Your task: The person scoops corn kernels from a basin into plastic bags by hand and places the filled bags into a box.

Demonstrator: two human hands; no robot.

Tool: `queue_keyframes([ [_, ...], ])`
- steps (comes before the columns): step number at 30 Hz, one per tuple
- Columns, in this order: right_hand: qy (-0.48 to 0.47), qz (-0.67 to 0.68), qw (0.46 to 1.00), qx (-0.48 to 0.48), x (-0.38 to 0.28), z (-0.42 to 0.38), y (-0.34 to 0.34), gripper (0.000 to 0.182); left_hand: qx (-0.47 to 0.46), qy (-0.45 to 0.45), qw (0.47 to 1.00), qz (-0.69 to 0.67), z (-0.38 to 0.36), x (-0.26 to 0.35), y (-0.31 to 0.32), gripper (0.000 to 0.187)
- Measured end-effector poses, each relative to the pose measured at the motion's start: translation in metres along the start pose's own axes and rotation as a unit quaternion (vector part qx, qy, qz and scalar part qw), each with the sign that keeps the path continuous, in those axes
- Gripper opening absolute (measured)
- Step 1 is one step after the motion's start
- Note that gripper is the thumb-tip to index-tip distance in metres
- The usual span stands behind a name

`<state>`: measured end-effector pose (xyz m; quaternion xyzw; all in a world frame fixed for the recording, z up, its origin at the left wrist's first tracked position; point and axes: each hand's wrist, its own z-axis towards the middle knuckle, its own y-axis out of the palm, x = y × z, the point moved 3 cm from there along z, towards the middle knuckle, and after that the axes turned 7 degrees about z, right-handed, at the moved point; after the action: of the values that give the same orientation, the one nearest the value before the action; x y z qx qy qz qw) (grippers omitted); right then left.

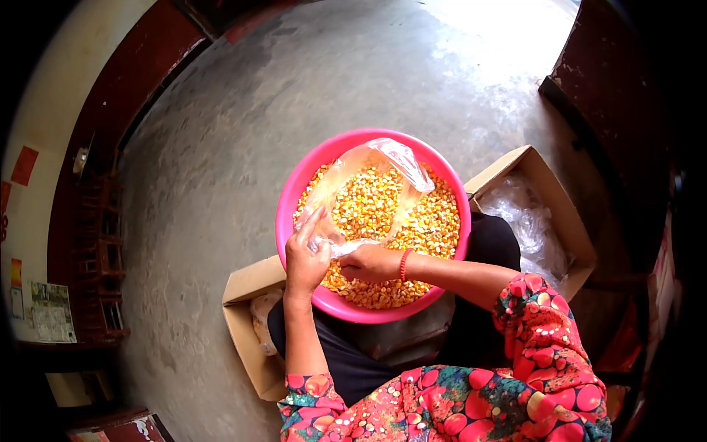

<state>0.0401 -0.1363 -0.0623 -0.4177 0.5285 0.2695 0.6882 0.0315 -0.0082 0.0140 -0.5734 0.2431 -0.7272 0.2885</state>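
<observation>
A pink basin (283,214) full of yellow corn kernels (368,202) rests at my lap. Over the kernels spreads a clear plastic bag (401,158), its mouth wide and its far edge lying toward the basin's back right. My left hand (305,258) pinches the near left edge of the bag, fingers pointing up. Beside it, my right hand (372,263), with a red beaded bracelet (403,265) on the wrist, is closed on the bag's near edge, just above the corn. Its fingertips are partly hidden.
On the right stands an open cardboard box (574,236) holding crumpled clear plastic bags (519,214). Another cardboard box (239,324) at the left holds a plastic bag with pale yellow contents (264,320). Stacked wooden stools (99,258) line the left wall above the concrete floor (199,184).
</observation>
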Motion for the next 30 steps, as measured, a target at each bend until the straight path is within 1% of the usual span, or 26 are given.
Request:
queue_keyframes([
  [2, 0.002, 0.001, 1.0, -0.021, -0.004, 0.001, 0.0, 0.02, -0.001, 0.001, 1.0, 0.001, 0.0, 0.001, 0.0, 0.053],
  [4, 0.028, 0.03, 0.994, -0.104, -0.013, 0.004, 0.001, 0.022, -0.001, 0.003, 1.0, 0.0, -0.003, 0.0, -0.002, 0.053],
  [5, 0.019, 0.046, 0.986, -0.158, -0.021, 0.003, -0.001, 0.026, 0.007, 0.014, 1.0, 0.004, -0.003, 0.0, -0.003, 0.055],
  [6, -0.022, 0.118, 0.977, -0.175, -0.011, 0.001, 0.007, 0.03, 0.016, 0.027, 0.999, 0.005, -0.002, 0.0, -0.002, 0.057],
  [7, 0.008, 0.133, 0.964, -0.232, -0.014, 0.001, 0.006, 0.03, 0.009, 0.008, 1.0, -0.01, -0.003, -0.001, -0.001, 0.056],
  [8, 0.039, 0.149, 0.946, -0.286, -0.018, 0.0, 0.001, 0.03, 0.004, 0.009, 1.0, -0.008, -0.002, 0.0, -0.001, 0.055],
  [10, 0.135, 0.279, 0.895, -0.32, -0.048, -0.007, -0.022, 0.031, 0.009, 0.026, 1.0, 0.0, -0.002, -0.001, -0.001, 0.055],
  [11, 0.094, 0.306, 0.91, -0.265, -0.037, -0.004, -0.024, 0.031, 0.013, 0.035, 0.999, -0.01, -0.002, 0.001, -0.001, 0.055],
  [12, 0.115, 0.345, 0.904, -0.224, -0.045, -0.004, -0.037, 0.031, 0.008, 0.016, 1.0, -0.017, -0.002, 0.001, -0.001, 0.054],
  [13, 0.132, 0.372, 0.909, -0.133, -0.048, -0.002, -0.047, 0.027, 0.001, -0.003, 1.0, -0.022, -0.002, 0.001, 0.0, 0.054],
  [14, 0.146, 0.397, 0.905, -0.042, -0.048, 0.0, -0.056, 0.024, 0.003, 0.003, 1.0, -0.027, -0.001, 0.002, 0.0, 0.054],
  [15, 0.147, 0.436, 0.888, -0.003, -0.045, 0.001, -0.065, 0.022, 0.002, 0.008, 1.0, -0.016, -0.001, 0.003, 0.0, 0.053],
  [16, 0.167, 0.412, 0.892, 0.083, -0.034, 0.004, -0.069, 0.023, 0.001, 0.012, 1.0, -0.006, -0.001, 0.002, 0.0, 0.052],
  [17, 0.15, 0.421, 0.886, 0.128, -0.028, 0.005, -0.073, 0.023, 0.016, 0.039, 0.999, 0.016, -0.002, -0.001, 0.002, 0.051],
  [18, 0.132, 0.428, 0.878, 0.171, -0.025, 0.006, -0.077, 0.024, 0.017, 0.042, 0.999, 0.013, -0.002, 0.002, 0.0, 0.051],
  [19, 0.122, 0.451, 0.859, 0.208, -0.022, 0.007, -0.081, 0.025, -0.004, 0.011, 1.0, 0.019, -0.002, 0.006, -0.002, 0.051],
  [20, 0.136, 0.449, 0.852, 0.232, -0.017, 0.006, -0.084, 0.024, 0.001, 0.019, 1.0, 0.019, -0.001, 0.006, -0.002, 0.052],
  [22, 0.11, 0.41, 0.866, 0.264, 0.001, 0.011, -0.084, 0.023, 0.011, 0.035, 0.999, 0.019, -0.001, 0.006, -0.001, 0.052],
  [23, 0.071, 0.379, 0.882, 0.27, 0.008, 0.014, -0.08, 0.024, 0.0, 0.021, 1.0, 0.023, -0.001, 0.007, -0.002, 0.052],
  [24, 0.032, 0.347, 0.896, 0.275, 0.0, 0.016, -0.08, 0.027, -0.005, 0.014, 1.0, 0.025, -0.001, 0.007, -0.002, 0.052],
  [25, 0.111, 0.234, 0.935, 0.242, -0.008, 0.01, -0.085, 0.032, -0.01, 0.007, 1.0, 0.027, -0.001, 0.007, -0.002, 0.052],
  [26, 0.095, 0.159, 0.951, 0.249, -0.008, 0.011, -0.083, 0.032, -0.004, 0.015, 1.0, 0.024, 0.0, 0.006, -0.002, 0.051],
  [28, 0.103, 0.114, 0.961, 0.23, -0.01, 0.01, -0.077, 0.028, 0.002, 0.023, 1.0, 0.021, 0.0, 0.007, -0.003, 0.051],
  [29, 0.017, -0.026, 0.971, 0.236, 0.002, 0.014, -0.073, 0.019, -0.005, 0.014, 1.0, 0.026, 0.0, 0.008, -0.004, 0.051],
  [30, 0.016, -0.026, 0.971, 0.236, 0.001, 0.013, -0.071, 0.019, -0.009, 0.01, 1.0, 0.028, 0.0, 0.009, -0.003, 0.05],
])
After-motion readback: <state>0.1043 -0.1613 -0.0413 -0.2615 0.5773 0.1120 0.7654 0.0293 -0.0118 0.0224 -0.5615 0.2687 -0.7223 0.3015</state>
